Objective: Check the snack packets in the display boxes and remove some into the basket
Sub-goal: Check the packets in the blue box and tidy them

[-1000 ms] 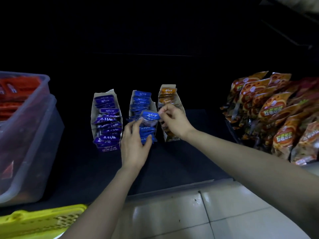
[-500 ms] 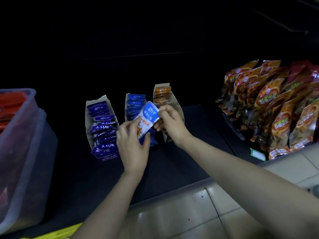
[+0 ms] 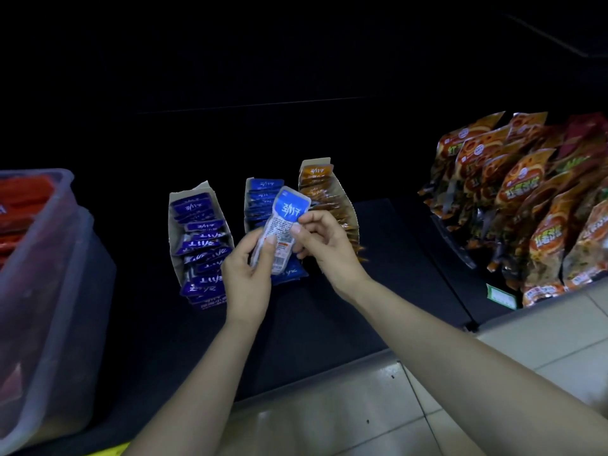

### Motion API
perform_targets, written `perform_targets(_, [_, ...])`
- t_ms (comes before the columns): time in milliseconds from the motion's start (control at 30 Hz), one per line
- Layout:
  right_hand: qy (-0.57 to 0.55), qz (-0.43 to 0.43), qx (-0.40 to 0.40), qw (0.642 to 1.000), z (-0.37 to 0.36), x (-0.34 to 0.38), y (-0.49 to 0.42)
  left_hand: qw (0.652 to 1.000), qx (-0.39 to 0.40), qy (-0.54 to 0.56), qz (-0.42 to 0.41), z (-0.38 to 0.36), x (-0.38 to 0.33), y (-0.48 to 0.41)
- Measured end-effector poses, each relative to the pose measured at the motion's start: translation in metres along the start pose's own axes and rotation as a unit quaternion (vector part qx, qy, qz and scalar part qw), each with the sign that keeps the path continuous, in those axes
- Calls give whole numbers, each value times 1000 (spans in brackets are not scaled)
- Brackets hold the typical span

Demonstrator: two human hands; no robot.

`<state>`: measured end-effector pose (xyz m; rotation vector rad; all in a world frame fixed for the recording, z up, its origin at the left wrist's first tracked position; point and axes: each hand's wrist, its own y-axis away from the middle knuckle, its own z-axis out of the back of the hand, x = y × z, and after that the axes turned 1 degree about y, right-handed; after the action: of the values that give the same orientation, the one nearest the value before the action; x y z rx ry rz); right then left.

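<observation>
The left hand (image 3: 245, 278) grips the lower end of the blue snack packet (image 3: 283, 225). Half a second ago its front showed; now the printed back faces up (likely a date check), above the middle display box (image 3: 260, 195). The right hand (image 3: 324, 245) pinches its upper edge. The yellow basket (image 3: 113, 450) waits.

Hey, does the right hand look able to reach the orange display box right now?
Probably yes: the orange display box sits just behind the right hand, nothing between. But it and the left hand both hold the blue packet.
</observation>
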<state>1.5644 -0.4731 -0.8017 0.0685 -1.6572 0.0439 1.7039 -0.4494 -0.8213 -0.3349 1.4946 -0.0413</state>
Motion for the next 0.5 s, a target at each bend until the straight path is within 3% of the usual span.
perform_targets(133, [-39, -24, 17, 999, -5, 7, 2, 994, 28, -85, -66, -1, 7, 5])
perform_targets(267, [15, -23, -15, 1000, 1, 5, -7, 983, 80, -150, -74, 1, 17, 9])
perform_targets(367, [26, 8, -93, 995, 11, 6, -10, 963, 51, -239, -112, 3, 26, 14])
perform_targets(500, [17, 61, -134, 989, 22, 15, -12, 950, 6, -297, -92, 4, 35, 24])
